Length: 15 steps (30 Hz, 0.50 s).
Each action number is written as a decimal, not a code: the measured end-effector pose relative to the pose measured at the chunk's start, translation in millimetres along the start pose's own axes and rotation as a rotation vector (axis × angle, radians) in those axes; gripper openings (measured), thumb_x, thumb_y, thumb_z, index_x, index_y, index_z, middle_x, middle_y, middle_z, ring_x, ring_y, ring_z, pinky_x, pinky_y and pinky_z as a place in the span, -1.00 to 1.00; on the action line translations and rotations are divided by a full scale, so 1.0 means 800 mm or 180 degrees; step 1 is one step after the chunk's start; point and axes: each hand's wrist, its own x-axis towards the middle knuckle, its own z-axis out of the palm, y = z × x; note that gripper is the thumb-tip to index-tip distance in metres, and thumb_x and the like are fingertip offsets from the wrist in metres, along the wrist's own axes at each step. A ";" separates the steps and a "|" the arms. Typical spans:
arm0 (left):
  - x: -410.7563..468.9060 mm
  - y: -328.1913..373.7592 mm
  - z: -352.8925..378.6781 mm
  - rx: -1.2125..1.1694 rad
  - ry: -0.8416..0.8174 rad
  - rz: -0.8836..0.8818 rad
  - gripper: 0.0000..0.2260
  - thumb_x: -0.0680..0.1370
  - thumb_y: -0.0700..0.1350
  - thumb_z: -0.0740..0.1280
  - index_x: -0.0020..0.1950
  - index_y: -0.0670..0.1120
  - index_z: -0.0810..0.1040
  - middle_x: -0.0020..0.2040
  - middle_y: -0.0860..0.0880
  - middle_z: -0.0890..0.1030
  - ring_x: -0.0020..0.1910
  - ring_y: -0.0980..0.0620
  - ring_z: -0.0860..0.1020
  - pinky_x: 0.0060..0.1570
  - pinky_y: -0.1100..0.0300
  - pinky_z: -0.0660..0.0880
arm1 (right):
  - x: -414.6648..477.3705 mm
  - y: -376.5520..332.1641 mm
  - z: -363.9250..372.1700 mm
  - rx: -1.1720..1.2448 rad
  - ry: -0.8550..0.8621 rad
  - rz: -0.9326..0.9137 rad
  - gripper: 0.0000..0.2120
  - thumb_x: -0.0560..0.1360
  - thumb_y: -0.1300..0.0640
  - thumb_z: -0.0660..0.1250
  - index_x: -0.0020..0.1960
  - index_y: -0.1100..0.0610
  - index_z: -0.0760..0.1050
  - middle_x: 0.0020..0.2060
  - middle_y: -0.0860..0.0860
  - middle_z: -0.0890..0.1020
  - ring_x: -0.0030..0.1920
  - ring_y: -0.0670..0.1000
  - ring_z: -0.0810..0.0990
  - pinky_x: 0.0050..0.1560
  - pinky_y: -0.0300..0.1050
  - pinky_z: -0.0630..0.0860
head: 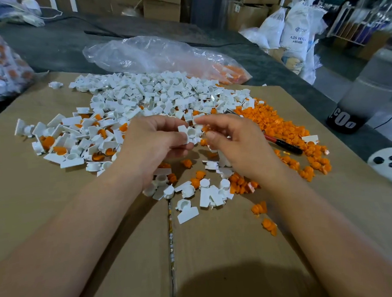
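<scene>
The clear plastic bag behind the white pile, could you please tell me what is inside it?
Through the clear plastic bag, orange plastic parts show at its right end. The rest looks mostly empty, though folds and glare hide some.

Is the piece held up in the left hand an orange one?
No, the piece that the left hand pinches is white with a round socket; orange parts lie on the cardboard.

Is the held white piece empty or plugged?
Empty: the white piece in the left hand shows a bare white cup, no orange plug.
</scene>
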 end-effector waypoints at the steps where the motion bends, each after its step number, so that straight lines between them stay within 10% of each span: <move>1: -0.001 0.000 0.000 0.0014 -0.0026 0.0019 -0.80 0.41 -0.44 0.36 -0.16 -0.15 0.58 -0.38 -0.06 0.65 -0.36 0.02 0.66 -0.35 0.23 0.60 | -0.001 -0.002 0.001 0.0125 0.0023 0.0044 -0.74 0.51 0.23 0.30 0.12 -0.05 0.48 -0.17 -0.09 0.53 -0.15 -0.08 0.56 -0.08 -0.23 0.54; 5: -0.003 -0.001 0.000 0.0091 -0.0041 0.0143 -0.79 0.41 -0.45 0.36 -0.16 -0.14 0.59 -0.43 -0.01 0.63 -0.38 0.05 0.64 -0.37 0.27 0.58 | -0.004 -0.009 0.008 0.0384 0.0274 -0.0053 -0.74 0.44 0.23 0.39 -0.20 -0.13 0.44 -0.31 -0.09 0.59 -0.25 -0.04 0.63 -0.17 -0.12 0.60; 15: -0.009 -0.003 0.001 0.0750 -0.0321 0.0556 -0.74 0.39 -0.39 0.41 -0.17 -0.01 0.60 -0.43 0.07 0.61 -0.36 0.04 0.64 -0.32 0.27 0.60 | -0.007 -0.007 0.012 -0.0256 0.0474 -0.0201 -0.93 0.39 0.26 0.41 -0.21 0.11 0.60 -0.39 -0.20 0.55 -0.31 -0.17 0.56 -0.31 -0.31 0.52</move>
